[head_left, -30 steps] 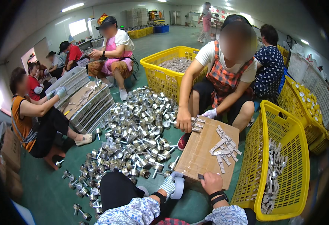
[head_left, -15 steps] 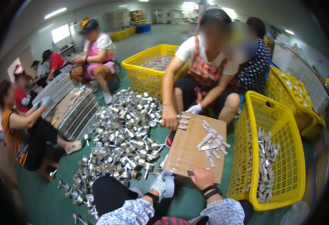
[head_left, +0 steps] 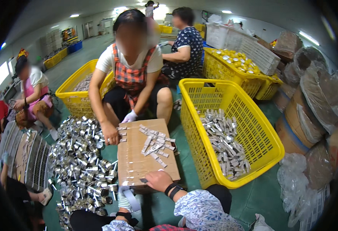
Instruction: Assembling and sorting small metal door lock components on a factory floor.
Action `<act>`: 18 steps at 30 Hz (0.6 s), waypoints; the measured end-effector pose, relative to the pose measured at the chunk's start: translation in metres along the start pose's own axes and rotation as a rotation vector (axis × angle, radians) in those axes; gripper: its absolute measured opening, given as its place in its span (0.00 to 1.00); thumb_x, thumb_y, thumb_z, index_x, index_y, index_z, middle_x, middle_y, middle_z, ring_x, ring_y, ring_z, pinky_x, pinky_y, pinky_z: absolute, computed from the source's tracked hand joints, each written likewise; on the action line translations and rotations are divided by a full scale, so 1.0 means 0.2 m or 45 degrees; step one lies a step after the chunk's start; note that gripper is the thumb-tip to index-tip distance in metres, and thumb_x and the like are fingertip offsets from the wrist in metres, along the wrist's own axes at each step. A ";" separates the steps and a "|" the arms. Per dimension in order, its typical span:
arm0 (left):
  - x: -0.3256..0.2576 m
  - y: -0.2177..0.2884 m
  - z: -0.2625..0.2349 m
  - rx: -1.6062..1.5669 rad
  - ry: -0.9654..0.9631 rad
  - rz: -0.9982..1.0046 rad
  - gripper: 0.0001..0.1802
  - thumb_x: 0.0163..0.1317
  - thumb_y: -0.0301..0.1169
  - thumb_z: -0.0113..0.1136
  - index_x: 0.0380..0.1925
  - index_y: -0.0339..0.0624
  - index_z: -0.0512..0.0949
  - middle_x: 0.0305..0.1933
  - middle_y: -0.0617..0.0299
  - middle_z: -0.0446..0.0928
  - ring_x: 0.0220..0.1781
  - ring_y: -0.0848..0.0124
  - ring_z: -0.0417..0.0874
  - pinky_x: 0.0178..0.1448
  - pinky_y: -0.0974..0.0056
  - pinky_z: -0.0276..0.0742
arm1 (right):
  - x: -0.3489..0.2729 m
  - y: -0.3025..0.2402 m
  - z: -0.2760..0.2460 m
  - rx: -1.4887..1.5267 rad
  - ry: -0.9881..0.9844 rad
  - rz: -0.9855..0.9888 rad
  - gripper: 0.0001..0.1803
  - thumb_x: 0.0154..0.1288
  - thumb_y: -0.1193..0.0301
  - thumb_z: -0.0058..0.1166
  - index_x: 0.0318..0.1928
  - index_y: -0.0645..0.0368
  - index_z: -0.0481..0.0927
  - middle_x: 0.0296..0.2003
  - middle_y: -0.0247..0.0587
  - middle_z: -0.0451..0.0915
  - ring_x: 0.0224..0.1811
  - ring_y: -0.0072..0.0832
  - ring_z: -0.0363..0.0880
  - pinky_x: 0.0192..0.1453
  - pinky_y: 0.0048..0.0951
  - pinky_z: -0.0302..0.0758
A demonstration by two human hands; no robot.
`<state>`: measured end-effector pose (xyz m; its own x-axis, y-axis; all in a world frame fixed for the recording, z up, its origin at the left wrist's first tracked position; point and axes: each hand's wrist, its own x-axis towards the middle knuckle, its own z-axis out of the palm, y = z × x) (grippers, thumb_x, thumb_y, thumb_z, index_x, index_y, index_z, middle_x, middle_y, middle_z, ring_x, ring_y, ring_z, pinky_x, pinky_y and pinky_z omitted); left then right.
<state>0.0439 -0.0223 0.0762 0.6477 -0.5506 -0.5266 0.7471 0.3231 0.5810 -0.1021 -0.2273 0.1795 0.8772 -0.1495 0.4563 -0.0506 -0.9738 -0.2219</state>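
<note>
My left hand [head_left: 123,201], in a striped glove, is closed on a roll of grey tape [head_left: 137,207] at the near left corner of a cardboard box [head_left: 132,161]. Bare, my right hand [head_left: 160,180] rests over the box's near edge, its fingers pinching a small dark flat piece [head_left: 143,180]. Light flat strips [head_left: 155,143] lie in a loose pile on the box top. Across from me, a co-worker's bare hand [head_left: 110,133] is at the box's left edge beside a short row of strips [head_left: 122,134]; their gloved hand [head_left: 130,116] is by the far edge.
A heap of shiny metal parts with stems [head_left: 78,165] covers the floor at left. A yellow basket [head_left: 249,154] holding more strips stands close on the right. Behind are another yellow basket [head_left: 67,94], one with yellow pieces [head_left: 234,79], and seated people. Plastic-wrapped drums [head_left: 292,131] line the far right.
The view has swung to the right, so the box and baskets appear further left. Both my hands keep their hold near the box's close edge.
</note>
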 end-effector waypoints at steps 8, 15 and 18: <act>-0.13 0.05 0.13 -0.036 -0.016 -0.062 0.09 0.63 0.40 0.64 0.32 0.51 0.77 0.29 0.67 0.76 0.28 0.71 0.81 0.34 0.67 0.79 | -0.01 -0.02 -0.06 0.010 -0.003 0.013 0.16 0.56 0.64 0.71 0.38 0.52 0.76 0.32 0.37 0.81 0.37 0.38 0.85 0.39 0.41 0.80; -0.07 0.01 0.03 0.046 0.021 0.036 0.13 0.67 0.46 0.60 0.32 0.52 0.76 0.29 0.67 0.75 0.28 0.70 0.81 0.31 0.66 0.77 | 0.02 -0.06 -0.07 0.030 -0.025 -0.003 0.16 0.56 0.66 0.70 0.39 0.53 0.76 0.33 0.38 0.81 0.37 0.38 0.86 0.40 0.41 0.81; -0.05 0.00 0.01 -0.025 -0.021 -0.002 0.12 0.67 0.45 0.60 0.32 0.52 0.76 0.29 0.67 0.76 0.27 0.70 0.81 0.32 0.66 0.77 | 0.02 -0.05 -0.06 0.013 -0.036 0.001 0.16 0.56 0.65 0.71 0.39 0.53 0.76 0.33 0.38 0.81 0.38 0.38 0.86 0.40 0.41 0.81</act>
<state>0.0371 -0.0183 0.0837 0.6444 -0.5633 -0.5171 0.7508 0.3376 0.5678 -0.1050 -0.2198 0.1943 0.8903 -0.1452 0.4317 -0.0464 -0.9718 -0.2311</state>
